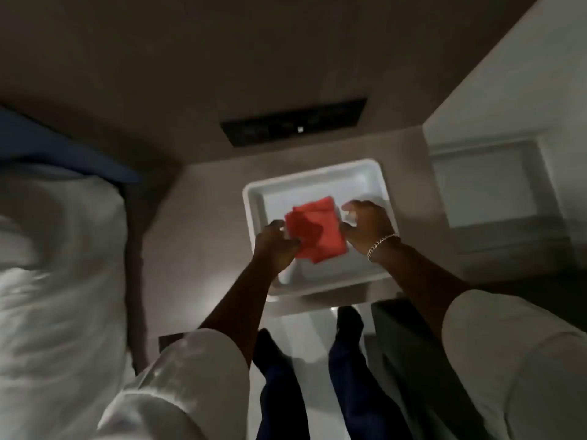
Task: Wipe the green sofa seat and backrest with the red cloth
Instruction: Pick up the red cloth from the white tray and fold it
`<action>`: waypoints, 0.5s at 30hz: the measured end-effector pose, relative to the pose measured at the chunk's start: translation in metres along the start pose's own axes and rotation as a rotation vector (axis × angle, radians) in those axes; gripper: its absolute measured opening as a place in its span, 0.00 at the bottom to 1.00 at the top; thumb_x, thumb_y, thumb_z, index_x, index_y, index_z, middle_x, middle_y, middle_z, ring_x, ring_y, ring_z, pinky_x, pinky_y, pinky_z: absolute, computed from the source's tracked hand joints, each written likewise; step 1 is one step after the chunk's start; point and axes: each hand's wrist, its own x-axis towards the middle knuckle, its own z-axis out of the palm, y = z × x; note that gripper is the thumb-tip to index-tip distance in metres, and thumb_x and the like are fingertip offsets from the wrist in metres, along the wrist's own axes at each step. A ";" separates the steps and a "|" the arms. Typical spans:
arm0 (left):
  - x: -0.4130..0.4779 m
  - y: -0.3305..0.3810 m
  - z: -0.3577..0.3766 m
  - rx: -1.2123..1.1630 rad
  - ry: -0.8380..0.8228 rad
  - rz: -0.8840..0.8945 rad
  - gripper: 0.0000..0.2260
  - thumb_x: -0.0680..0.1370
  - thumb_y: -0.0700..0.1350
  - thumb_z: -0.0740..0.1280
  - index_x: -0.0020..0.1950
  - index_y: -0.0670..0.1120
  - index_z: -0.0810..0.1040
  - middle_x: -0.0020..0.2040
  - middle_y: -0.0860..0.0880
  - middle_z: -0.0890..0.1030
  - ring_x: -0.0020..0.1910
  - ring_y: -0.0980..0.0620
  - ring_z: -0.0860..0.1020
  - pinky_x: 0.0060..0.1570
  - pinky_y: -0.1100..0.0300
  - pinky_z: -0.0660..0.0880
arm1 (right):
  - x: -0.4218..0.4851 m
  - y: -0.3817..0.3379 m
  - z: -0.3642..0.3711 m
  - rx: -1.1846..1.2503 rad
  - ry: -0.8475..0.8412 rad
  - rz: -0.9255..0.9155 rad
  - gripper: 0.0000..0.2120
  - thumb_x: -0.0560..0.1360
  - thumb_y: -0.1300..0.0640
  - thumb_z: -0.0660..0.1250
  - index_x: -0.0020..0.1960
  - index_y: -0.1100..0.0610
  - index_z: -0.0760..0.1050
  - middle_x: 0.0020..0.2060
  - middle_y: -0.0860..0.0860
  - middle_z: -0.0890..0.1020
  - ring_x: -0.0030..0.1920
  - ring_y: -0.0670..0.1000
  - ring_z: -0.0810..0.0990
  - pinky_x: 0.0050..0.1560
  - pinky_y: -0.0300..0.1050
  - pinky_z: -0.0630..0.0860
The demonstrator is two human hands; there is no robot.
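Note:
A folded red cloth [313,229] lies in a white square tray [368,173] on a small beige table. My left hand [275,241] grips the cloth's left edge with its fingers closed on the fabric. To the cloth's right, my right hand [368,225], with a chain bracelet at the wrist, has its fingers spread, touching or just beside the cloth's right edge. The green sofa is not in view. The frame is dim and blurred.
A bed with white bedding [60,265] and a blue cover [63,147] fills the left side. A dark panel [293,122] is set in the wall behind the table. A white cabinet [495,185] stands at the right. My legs stand on pale floor [305,331] below.

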 end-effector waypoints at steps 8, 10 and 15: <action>0.037 -0.011 0.043 -0.280 0.288 -0.086 0.17 0.69 0.38 0.71 0.58 0.43 0.81 0.53 0.42 0.85 0.53 0.42 0.83 0.56 0.48 0.81 | 0.017 0.016 0.058 0.116 0.181 0.067 0.06 0.72 0.60 0.69 0.47 0.62 0.79 0.46 0.62 0.82 0.50 0.62 0.79 0.51 0.47 0.73; 0.031 -0.008 0.041 -0.303 0.282 -0.070 0.15 0.69 0.37 0.71 0.56 0.43 0.82 0.49 0.43 0.86 0.48 0.43 0.84 0.52 0.47 0.83 | 0.011 0.015 0.056 0.174 0.240 0.100 0.05 0.72 0.61 0.69 0.46 0.62 0.80 0.45 0.62 0.82 0.47 0.61 0.79 0.48 0.44 0.72; -0.033 0.016 0.018 -0.442 0.125 0.040 0.14 0.69 0.35 0.75 0.53 0.42 0.81 0.39 0.44 0.85 0.36 0.45 0.82 0.43 0.49 0.82 | -0.059 0.001 0.021 0.357 0.475 0.109 0.07 0.72 0.59 0.72 0.47 0.62 0.82 0.42 0.61 0.84 0.43 0.58 0.80 0.45 0.45 0.73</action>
